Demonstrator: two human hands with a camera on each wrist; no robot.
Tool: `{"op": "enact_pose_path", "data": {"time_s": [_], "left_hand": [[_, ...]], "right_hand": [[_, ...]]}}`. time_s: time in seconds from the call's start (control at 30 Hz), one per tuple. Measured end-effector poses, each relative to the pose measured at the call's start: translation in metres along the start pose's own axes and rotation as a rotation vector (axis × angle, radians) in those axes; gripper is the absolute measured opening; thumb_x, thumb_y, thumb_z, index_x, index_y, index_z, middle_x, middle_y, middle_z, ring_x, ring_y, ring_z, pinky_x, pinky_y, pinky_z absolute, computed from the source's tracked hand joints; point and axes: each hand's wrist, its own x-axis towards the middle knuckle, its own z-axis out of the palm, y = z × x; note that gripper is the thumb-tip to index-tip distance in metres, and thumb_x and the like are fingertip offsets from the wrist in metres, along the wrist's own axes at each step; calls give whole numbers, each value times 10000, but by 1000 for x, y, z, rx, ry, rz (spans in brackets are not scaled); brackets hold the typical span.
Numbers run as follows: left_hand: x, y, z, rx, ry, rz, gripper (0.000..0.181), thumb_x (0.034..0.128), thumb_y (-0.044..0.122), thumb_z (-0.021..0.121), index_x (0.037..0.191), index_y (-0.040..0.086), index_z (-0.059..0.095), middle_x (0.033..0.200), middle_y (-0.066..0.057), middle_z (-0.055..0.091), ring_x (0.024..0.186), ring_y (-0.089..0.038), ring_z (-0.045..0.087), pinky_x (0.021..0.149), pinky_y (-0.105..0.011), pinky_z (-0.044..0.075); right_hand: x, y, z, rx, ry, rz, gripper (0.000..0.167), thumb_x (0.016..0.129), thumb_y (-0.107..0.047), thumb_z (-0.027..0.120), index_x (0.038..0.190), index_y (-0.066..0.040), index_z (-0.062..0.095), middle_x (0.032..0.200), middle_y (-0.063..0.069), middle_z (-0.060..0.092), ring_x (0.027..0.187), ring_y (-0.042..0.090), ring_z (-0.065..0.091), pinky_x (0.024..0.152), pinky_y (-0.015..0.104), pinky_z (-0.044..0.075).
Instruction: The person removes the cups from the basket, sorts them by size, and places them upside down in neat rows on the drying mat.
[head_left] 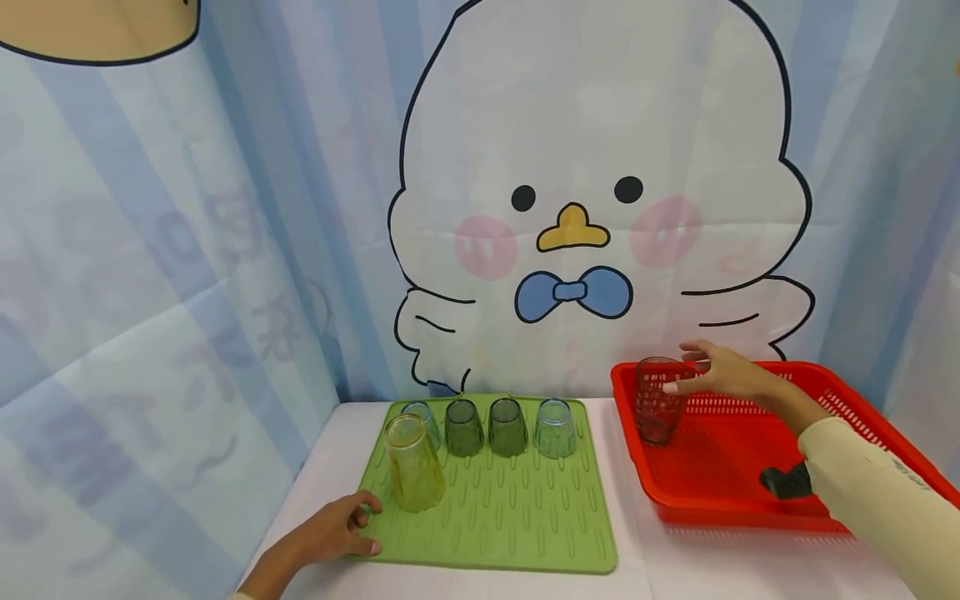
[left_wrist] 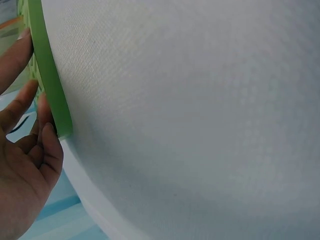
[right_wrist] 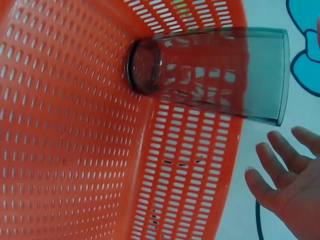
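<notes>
In the head view, a tall dark, see-through drinking glass [head_left: 657,408] stands mouth up in the back left corner of a red basket [head_left: 720,467]. My right hand [head_left: 716,372] is beside its rim, fingers spread; the right wrist view shows a gap between those fingertips and the glass [right_wrist: 215,75]. Over on the left, my left hand [head_left: 333,529] is at the left edge of a green ribbed mat [head_left: 517,517], and the left wrist view has its fingers touching the mat's edge [left_wrist: 47,65]. Nearest that hand, a tall yellow glass [head_left: 415,467] stands on the mat, narrower end up.
Along the mat's back edge is a row of small glasses: a bluish one [head_left: 429,421] partly behind the yellow glass, two dark grey ones [head_left: 464,429], and another bluish one [head_left: 555,429]. A white cloth covers the table [head_left: 555,583]. A printed curtain [head_left: 570,350] hangs close behind.
</notes>
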Motion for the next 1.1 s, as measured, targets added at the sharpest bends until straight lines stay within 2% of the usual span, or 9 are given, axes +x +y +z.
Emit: {"op": "enact_pose_path", "data": {"time_s": [0.2, 0.33, 0.57, 0.77, 1.1], "left_hand": [[1, -1, 1, -6, -7, -5, 457, 844, 220, 816, 1181, 17, 583, 944, -72, 557, 773, -146, 505, 666, -258, 424], [1, 0, 1, -16, -12, -5, 453, 842, 199, 816, 1178, 6, 580, 942, -80, 555, 775, -166, 502, 661, -264, 421], [2, -1, 1, -13, -16, -29, 457, 838, 223, 824, 1171, 20, 585, 931, -71, 549, 769, -157, 501, 662, -258, 416], [2, -2, 0, 0, -19, -15, 460, 840, 242, 823, 1168, 27, 583, 936, -66, 550, 767, -147, 499, 664, -257, 417], [1, -1, -2, 7, -26, -6, 450, 847, 255, 817, 1167, 41, 584, 935, -65, 553, 776, -152, 500, 670, -259, 417]], "right_hand": [[5, 8, 1, -10, -99, -8, 1000, 854, -399, 788, 1494, 132, 232, 1404, 366, 462, 1167, 439, 560, 925, 549, 546], [8, 10, 4, 14, -138, 1, 976, 832, -357, 821, 1468, 138, 269, 1318, 297, 546, 1116, 344, 581, 895, 480, 573], [13, 11, 6, -31, -132, 13, 965, 815, -363, 838, 1440, 151, 312, 1253, 266, 591, 1075, 331, 592, 889, 477, 573], [16, 10, 5, -94, -114, -8, 963, 807, -374, 843, 1429, 162, 340, 1231, 278, 607, 1057, 351, 598, 909, 530, 549], [16, 13, 3, -83, -109, -38, 901, 833, -354, 822, 1435, 130, 359, 1242, 265, 606, 1060, 328, 602, 896, 512, 560]]}}
